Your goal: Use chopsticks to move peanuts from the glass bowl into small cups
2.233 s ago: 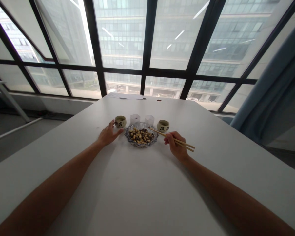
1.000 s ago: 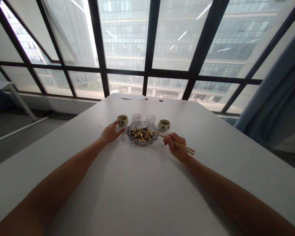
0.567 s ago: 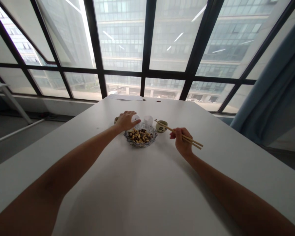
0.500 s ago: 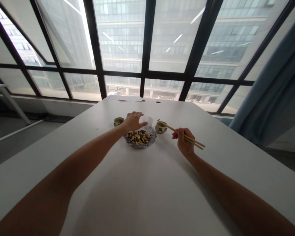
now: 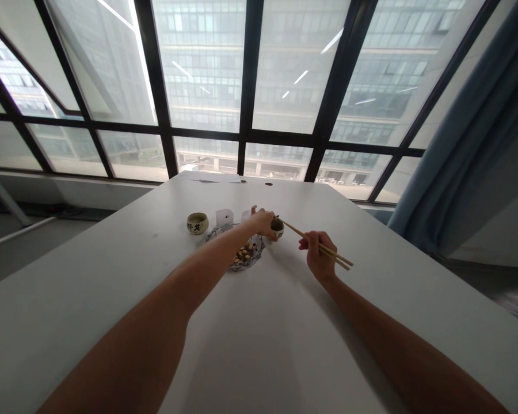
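My right hand (image 5: pixel 321 253) holds a pair of wooden chopsticks (image 5: pixel 299 231), their tips at the rim of the right ceramic cup (image 5: pixel 277 226). My left hand (image 5: pixel 263 222) reaches across and grips that cup at its left side. Under my left forearm sits a clear scalloped glass bowl (image 5: pixel 261 244) of mixed nuts or seeds (image 5: pixel 245 254), partly covered by the arm. A matching cup with dark characters (image 5: pixel 197 224) stands left of the bowl. Behind the bowl are two small translucent cups (image 5: pixel 224 217), one of them partly hidden by my left hand.
All of this stands on a long white table (image 5: pixel 250 345). Papers (image 5: pixel 211 177) lie at its far edge, near two dark round spots. Large black-framed windows rise behind, and a blue curtain (image 5: pixel 449 138) hangs at the right.
My left hand has moved right, from above the bowl to the right cup, and closed on it. The view has shifted slightly. My right hand still holds the chopsticks at the cup.
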### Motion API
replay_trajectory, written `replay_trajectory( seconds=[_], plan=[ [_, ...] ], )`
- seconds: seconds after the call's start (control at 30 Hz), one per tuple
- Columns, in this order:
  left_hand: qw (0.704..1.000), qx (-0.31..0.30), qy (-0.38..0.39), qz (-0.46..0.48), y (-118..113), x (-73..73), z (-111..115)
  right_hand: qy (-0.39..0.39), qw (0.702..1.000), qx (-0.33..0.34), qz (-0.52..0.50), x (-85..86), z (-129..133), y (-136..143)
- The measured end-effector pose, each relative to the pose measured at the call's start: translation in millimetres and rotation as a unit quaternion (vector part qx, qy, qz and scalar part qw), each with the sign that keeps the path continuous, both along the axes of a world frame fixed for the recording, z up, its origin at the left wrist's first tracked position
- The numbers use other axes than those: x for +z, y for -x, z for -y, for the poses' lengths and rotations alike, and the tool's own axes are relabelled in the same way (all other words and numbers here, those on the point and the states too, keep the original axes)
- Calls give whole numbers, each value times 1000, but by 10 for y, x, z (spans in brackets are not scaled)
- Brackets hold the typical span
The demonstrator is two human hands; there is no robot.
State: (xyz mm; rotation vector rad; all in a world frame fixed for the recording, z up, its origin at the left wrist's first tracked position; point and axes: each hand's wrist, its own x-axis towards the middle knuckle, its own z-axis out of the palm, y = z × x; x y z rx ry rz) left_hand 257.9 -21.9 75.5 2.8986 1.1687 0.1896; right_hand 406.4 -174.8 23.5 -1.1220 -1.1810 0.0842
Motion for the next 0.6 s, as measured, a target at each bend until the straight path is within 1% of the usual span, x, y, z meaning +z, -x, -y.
replay_trajectory(
  seconds=[0.13,0.23,0.43,0.5,0.6],
  plan=[
    [996,-31,-69,39,60,22,33,0,1000,12,-6,2,10,15],
    [994,-36,-85,53,62,42,56,3,1000,10,2,-15,10,1],
    [997,-30,-65,38,47,69,64,37,996,-18,75,-46,-7,-51],
    [998,-22,-54,28,43,66,61,36,996,-28,74,-43,-7,-50],
    [999,-11,-36,13,28,49,46,39,997,-21,57,-28,3,-28]
  ],
)
